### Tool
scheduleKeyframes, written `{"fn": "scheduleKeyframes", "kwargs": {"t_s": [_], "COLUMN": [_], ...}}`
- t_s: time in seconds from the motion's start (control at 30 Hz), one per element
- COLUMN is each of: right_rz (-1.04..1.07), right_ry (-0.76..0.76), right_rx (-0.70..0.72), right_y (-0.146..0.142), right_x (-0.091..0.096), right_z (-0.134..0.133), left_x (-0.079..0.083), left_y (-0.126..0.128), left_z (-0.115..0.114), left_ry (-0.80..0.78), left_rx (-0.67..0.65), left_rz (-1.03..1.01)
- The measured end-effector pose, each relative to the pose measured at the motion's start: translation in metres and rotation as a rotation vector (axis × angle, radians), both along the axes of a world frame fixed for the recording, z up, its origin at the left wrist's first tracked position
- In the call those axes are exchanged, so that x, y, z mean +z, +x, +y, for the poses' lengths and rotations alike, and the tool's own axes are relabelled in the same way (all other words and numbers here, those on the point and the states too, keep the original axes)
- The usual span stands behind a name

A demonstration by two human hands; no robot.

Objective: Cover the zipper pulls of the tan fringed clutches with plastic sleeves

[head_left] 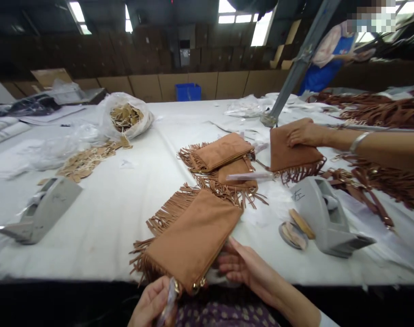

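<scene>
A tan suede fringed pouch (193, 236) lies at the near edge of the white table (118, 204), its fringe toward the left. My right hand (243, 265) curls under its near right edge, fingers bent against the zipper side. My left hand (152, 304) is low at the table edge, pinched on a small clear plastic piece (171, 297) close to the pouch's gold zipper end. Two more fringed pouches (224, 159) are stacked farther back.
A co-worker's hand (305, 134) with a bracelet rests on another pouch (292, 152) at right. Grey tape dispensers stand at left (40, 211) and right (326, 215). A plastic bag of tags (125, 116), loose tags (84, 159), brown fringed straps (380, 177) and a slanted metal post (295, 68) surround them.
</scene>
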State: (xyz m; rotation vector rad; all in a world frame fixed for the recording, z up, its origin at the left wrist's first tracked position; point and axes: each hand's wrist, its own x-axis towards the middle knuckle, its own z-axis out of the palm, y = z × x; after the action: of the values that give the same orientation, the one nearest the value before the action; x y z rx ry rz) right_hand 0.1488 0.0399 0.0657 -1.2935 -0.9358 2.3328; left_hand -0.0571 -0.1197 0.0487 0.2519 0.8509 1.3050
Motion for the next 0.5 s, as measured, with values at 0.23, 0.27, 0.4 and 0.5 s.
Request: {"fn": "scheduleKeyframes", "kwargs": {"t_s": [0.23, 0.27, 0.4, 0.5], "right_rz": [0.257, 0.273, 0.284, 0.121], "right_ry": [-0.076, -0.056, 0.164, 0.437], "right_rx": [-0.066, -0.01, 0.241, 0.357], "right_y": [-0.042, -0.043, -0.042, -0.039], "right_x": [0.001, 0.002, 0.0, -0.005], "right_z": [-0.014, -0.019, -0.044, -0.057], "left_x": [0.01, 0.008, 0.004, 0.002], "left_y": [0.007, 0.008, 0.015, 0.021], "left_z": [-0.011, -0.013, -0.02, -0.022], "left_ry": [-0.044, -0.059, -0.1, -0.11], "left_rx": [0.187, 0.207, 0.25, 0.233], "left_rz": [-0.013, -0.015, 0.018, 0.12]}}
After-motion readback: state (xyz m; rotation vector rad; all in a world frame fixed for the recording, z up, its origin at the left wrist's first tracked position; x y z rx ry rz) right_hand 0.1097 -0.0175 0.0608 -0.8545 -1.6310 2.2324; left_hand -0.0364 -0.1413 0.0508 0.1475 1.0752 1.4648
